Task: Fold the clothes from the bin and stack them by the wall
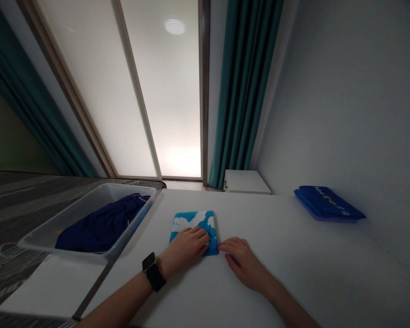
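A folded blue-and-white patterned cloth (191, 220) lies flat on the white table in a neat rectangle. My left hand (190, 246), with a black watch at the wrist, rests on top of it, fingers slightly bent over the fabric and covering its near part. Just off the near right corner is my right hand (241, 262), its fingertips at the cloth's edge and its thumb apart from the fingers. Whether those fingertips press on the edge I cannot tell.
A stack of folded blue cloths (328, 205) sits on the table (276, 237) by the right wall. To the left, a translucent plastic bin (112, 187) holds a crumpled dark blue garment (99, 225). A white cabinet (248, 181) stands beyond the far edge, near a teal curtain (248, 91).
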`<act>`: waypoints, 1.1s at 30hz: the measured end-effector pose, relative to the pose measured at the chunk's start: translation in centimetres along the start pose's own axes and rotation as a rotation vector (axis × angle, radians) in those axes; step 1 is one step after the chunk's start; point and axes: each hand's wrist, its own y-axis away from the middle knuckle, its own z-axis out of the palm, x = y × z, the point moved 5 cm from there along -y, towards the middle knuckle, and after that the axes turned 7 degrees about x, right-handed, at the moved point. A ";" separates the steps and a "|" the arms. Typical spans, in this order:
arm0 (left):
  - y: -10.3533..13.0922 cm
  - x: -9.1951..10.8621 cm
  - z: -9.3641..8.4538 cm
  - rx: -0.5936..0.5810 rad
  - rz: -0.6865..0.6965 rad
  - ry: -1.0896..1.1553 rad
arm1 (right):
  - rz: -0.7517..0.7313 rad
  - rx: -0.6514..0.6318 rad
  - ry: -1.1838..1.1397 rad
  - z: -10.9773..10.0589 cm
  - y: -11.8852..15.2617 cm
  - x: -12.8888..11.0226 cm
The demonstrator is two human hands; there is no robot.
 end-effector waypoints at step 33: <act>0.5 1.1 2.2 0.098 0.004 -0.081 | -0.058 0.079 0.234 0.7 0.8 -0.9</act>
